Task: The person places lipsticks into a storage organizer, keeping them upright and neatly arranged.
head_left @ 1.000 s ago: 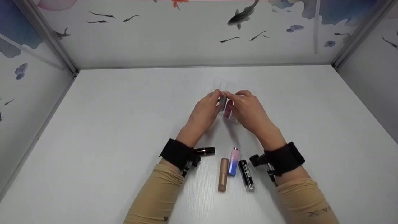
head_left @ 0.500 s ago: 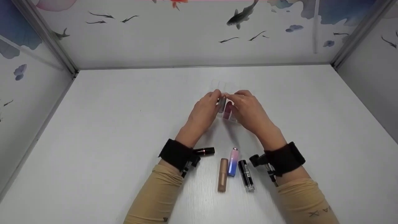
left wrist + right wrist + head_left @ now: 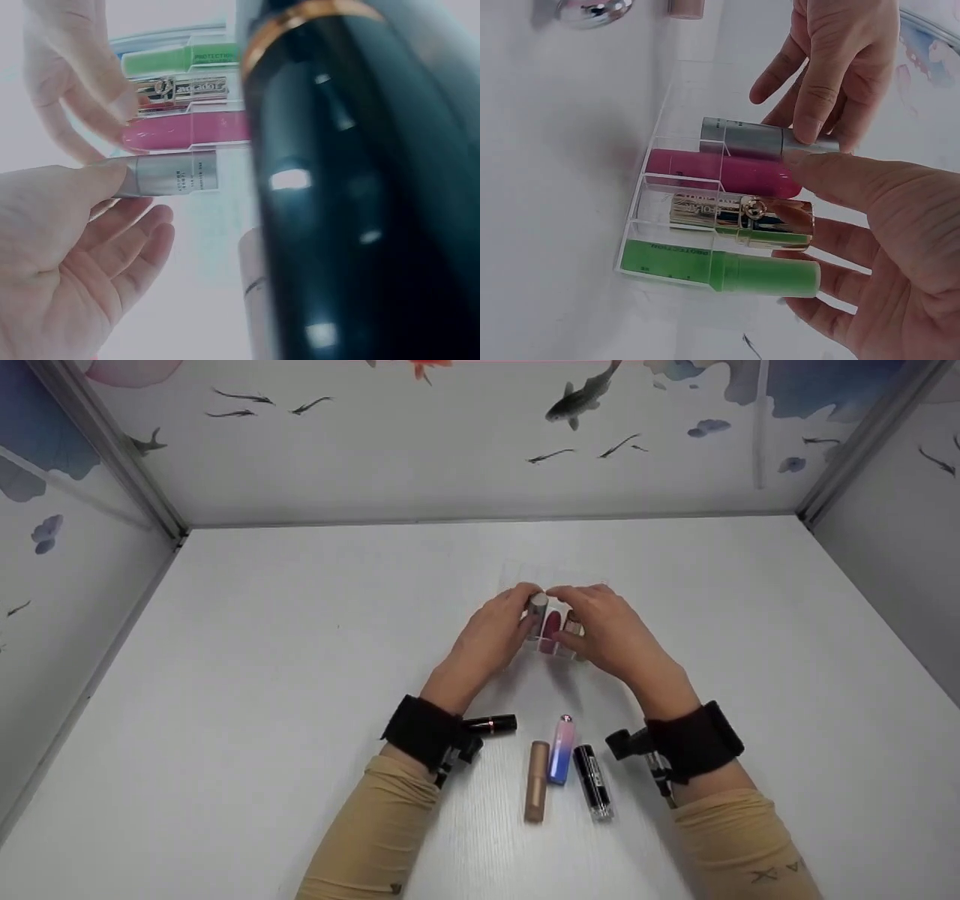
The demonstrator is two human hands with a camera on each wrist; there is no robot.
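Note:
A clear divided organizer (image 3: 686, 90) holds several lipstick tubes side by side in its compartments. My left hand (image 3: 495, 622) pinches the silver lipstick tube (image 3: 746, 139), whose base sits in a compartment. Beside it stand a magenta tube (image 3: 720, 171), a gold tube (image 3: 772, 223) and a green tube (image 3: 769, 274). My right hand (image 3: 607, 630) spreads around the right part of the organizer. Its thumb lies by the magenta and silver tubes, and its other fingers reach behind the gold and green ones, in the right wrist view.
On the white table nearer me lie a black lipstick (image 3: 495, 724) by the left wrist, a gold-brown tube (image 3: 536, 781), a pink-blue tube (image 3: 561, 750) and a black tube with a clear end (image 3: 593, 781). Printed panels (image 3: 450, 472) wall the table's back and sides.
My right hand has shifted slightly right, its fingers parting from the silver tube, so the gold tube shows. The organizer has tilted a little and moved toward me. The left hand keeps its pinch.

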